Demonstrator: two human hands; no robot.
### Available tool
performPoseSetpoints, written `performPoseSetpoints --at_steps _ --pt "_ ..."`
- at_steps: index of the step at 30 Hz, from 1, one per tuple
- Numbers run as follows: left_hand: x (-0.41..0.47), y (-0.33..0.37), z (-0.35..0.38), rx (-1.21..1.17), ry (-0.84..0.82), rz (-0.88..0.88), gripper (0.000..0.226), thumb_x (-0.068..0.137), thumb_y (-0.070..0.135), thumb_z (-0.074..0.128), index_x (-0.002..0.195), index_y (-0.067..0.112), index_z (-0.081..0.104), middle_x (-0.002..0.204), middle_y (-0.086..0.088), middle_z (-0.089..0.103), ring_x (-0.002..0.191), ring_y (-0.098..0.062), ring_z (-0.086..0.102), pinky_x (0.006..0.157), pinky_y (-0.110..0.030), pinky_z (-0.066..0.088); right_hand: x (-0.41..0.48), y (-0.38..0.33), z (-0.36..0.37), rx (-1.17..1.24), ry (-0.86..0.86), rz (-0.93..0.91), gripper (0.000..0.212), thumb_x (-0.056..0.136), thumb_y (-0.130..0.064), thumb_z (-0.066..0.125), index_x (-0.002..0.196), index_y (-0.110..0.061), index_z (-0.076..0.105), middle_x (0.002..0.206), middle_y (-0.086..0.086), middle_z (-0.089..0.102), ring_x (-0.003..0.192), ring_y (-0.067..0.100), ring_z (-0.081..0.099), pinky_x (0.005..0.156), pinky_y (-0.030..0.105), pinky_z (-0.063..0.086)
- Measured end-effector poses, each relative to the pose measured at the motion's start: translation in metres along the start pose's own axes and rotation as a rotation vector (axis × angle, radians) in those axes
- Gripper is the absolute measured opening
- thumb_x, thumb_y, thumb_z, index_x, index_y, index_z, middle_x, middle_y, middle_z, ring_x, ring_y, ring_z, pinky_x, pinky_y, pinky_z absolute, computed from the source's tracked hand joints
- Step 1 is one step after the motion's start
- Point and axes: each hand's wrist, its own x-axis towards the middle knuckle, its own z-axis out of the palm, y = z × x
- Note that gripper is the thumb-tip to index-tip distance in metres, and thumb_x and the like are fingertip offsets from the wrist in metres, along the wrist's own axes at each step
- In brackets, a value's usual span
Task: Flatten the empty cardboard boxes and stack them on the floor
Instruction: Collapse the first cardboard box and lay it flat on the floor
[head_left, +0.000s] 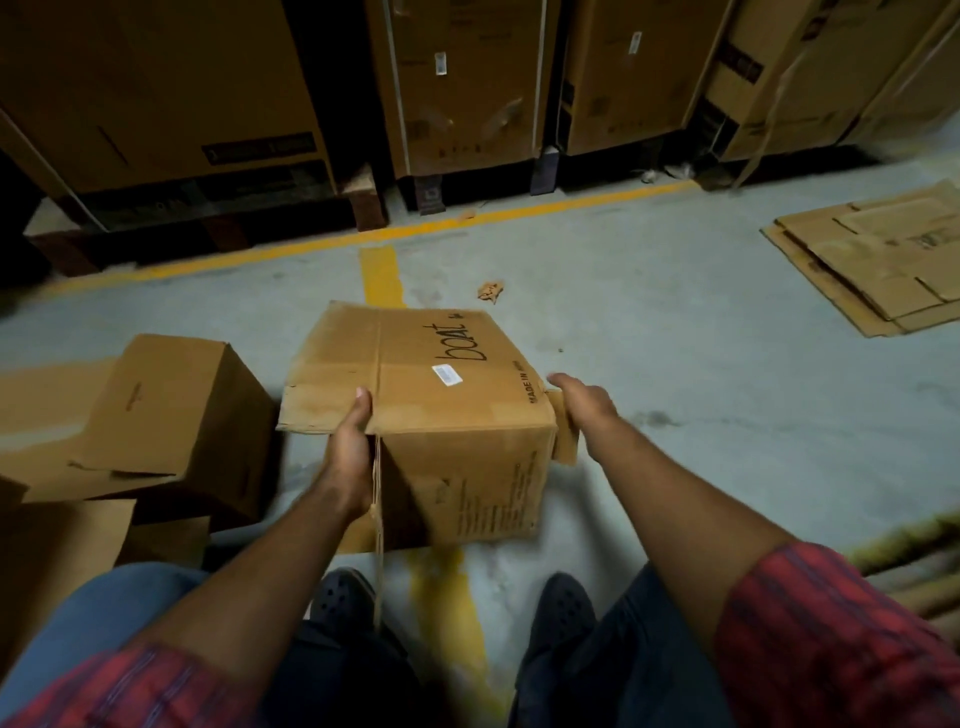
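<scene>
I hold the brown cardboard box marked "boat" (431, 410) above the grey floor (675, 364), left hand (350, 447) gripping its flap edge, right hand (579, 402) seemingly clasping the side flap; next I must collapse it flat.

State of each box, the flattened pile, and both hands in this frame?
boat box: still box-shaped, one flap loose, held by both hands.
Left hand: gripping its left edge.
Right hand: on its right side flap.
Box beside it: unflattened, tipped.
Flattened stack: flat on floor.
</scene>
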Motion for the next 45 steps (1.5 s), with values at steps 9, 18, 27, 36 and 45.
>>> performPoseSetpoints --at_steps 9,18,27,36,45 --pt "0.011 0.006 -0.02 -0.137 0.019 0.06 0.057 0.102 0.061 0.048 0.102 0.018 0.086 0.111 -0.014 0.079 0.109 -0.037 0.071 0.104 -0.052 0.049 -0.002 -0.002 0.002 0.2 -0.525 -0.041 0.099 0.056 -0.083 0.081 0.142 -0.04 0.057 0.142 0.0 0.061 0.126 0.038 0.06 0.095 0.064 0.055" --pt "0.028 0.003 -0.044 -0.194 0.033 0.067 0.065 0.104 0.058 0.046 0.153 0.016 0.048 0.115 -0.01 0.077 0.094 -0.028 0.079 0.079 -0.045 0.065 -0.02 0.001 0.0 0.352 -0.326 0.183 0.097 0.078 -0.091 0.056 0.146 -0.023 0.048 0.136 0.017 0.06 0.11 0.035 0.059 0.097 0.052 0.049" --pt "0.024 -0.005 -0.045 -0.2 0.028 0.013 0.067 0.099 0.066 0.048 0.146 0.019 0.05 0.133 -0.014 0.067 0.108 -0.032 0.069 0.082 -0.047 0.063 0.033 0.013 0.01 0.447 -0.187 0.189 0.147 0.023 -0.098 0.079 0.144 -0.018 0.057 0.127 0.014 0.071 0.111 0.04 0.07 0.097 0.065 0.056" --pt "0.02 -0.019 -0.06 0.015 0.117 -0.074 0.069 0.093 0.075 0.055 0.133 0.019 0.061 0.116 -0.017 0.076 0.106 -0.036 0.07 0.097 -0.054 0.055 0.01 0.004 0.013 0.316 -0.184 0.211 0.111 0.045 -0.074 0.087 0.139 -0.019 0.064 0.119 0.012 0.076 0.106 0.038 0.072 0.099 0.056 0.055" --pt "0.072 -0.038 -0.066 1.014 0.712 0.041 0.087 0.083 0.06 0.076 0.149 0.012 0.046 0.153 -0.021 0.043 0.14 -0.043 0.044 0.11 -0.057 0.045 -0.013 -0.008 0.003 0.309 -0.006 0.135 0.043 0.063 -0.027 0.068 0.102 -0.01 0.071 0.117 0.009 0.07 0.098 0.028 0.063 0.074 0.035 0.05"
